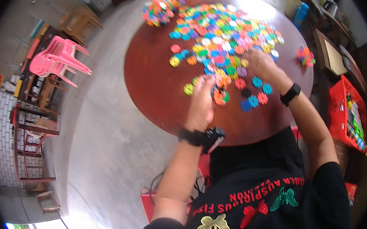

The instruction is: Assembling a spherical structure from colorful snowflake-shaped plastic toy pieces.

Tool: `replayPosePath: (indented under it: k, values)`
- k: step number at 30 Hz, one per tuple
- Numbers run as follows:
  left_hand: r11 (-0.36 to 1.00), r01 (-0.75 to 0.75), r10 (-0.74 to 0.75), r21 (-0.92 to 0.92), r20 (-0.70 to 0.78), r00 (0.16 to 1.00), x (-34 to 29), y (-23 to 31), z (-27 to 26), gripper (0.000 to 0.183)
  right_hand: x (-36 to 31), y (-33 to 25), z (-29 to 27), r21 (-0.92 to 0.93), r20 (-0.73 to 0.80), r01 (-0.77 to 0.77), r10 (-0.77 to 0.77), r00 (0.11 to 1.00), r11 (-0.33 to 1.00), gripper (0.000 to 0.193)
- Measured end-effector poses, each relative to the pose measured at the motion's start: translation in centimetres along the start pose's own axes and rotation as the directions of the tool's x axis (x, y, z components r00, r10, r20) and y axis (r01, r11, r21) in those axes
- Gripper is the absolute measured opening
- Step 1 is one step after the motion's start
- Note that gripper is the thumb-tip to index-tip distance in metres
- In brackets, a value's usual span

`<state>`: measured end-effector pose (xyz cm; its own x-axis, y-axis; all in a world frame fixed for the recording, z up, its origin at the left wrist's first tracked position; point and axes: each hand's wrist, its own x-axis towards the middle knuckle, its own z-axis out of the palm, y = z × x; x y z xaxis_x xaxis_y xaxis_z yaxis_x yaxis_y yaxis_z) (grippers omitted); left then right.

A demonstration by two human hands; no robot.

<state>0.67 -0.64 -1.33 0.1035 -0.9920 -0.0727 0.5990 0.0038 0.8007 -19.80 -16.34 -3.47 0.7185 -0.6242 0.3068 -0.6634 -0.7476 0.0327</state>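
A big spread of colourful plastic snowflake discs [217, 34] covers the far part of the round brown table [158, 99]. Near the table's middle, my left hand [202, 102] has its fingers closed on a small cluster of joined discs [221, 95], orange, green and dark ones among them. My right hand [261, 64] reaches over the near right side of the pile; its fingers are smeared by motion, so whether a disc is in them does not show. Several loose discs, including a blue disc [246, 105], lie just right of the cluster.
At the table's far left edge sits a ball of joined discs [157, 12]; a smaller ball [305, 56] is at the right edge. A red crate [342, 112] with toys stands right of the table. Pink plastic stools [56, 58] are stacked at left.
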Motion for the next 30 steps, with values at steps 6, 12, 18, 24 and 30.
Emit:
replayPosePath:
  k: [6, 12, 18, 24, 30]
  values:
    - [0.997, 0.062, -0.063, 0.046, 0.018, 0.998, -0.8, 0.2, 0.1, 0.022, 0.3, -2.7, -1.4, 0.068, 0.139, -0.254, 0.243, 0.96, 0.965, 0.018]
    - [0.996, 0.077, -0.077, 0.048, -0.012, 0.997, -0.4, 0.2, -0.2, 0.021, 2.1, -1.9, -1.8, 0.058, 0.191, -0.375, 0.358, 0.914, 0.925, 0.016]
    - [0.994, 0.086, -0.086, 0.061, -0.009, 0.996, -0.1, 0.6, -0.3, 0.021, 0.7, -2.6, -3.3, 0.104, 0.148, -0.355, 0.338, 0.929, 0.929, 0.012]
    - [0.993, 0.099, -0.098, 0.063, -0.025, 0.995, -0.6, 0.5, 0.0, 0.02, -2.7, -4.8, -4.1, 0.146, 0.024, -0.198, 0.196, 0.98, 0.969, 0.008]
    - [0.996, 0.085, -0.083, 0.033, -0.055, 0.995, -0.8, 0.3, -0.3, 0.021, -5.5, -9.1, -9.2, 0.41, -0.124, -0.085, 0.148, 0.981, 0.908, 0.011]
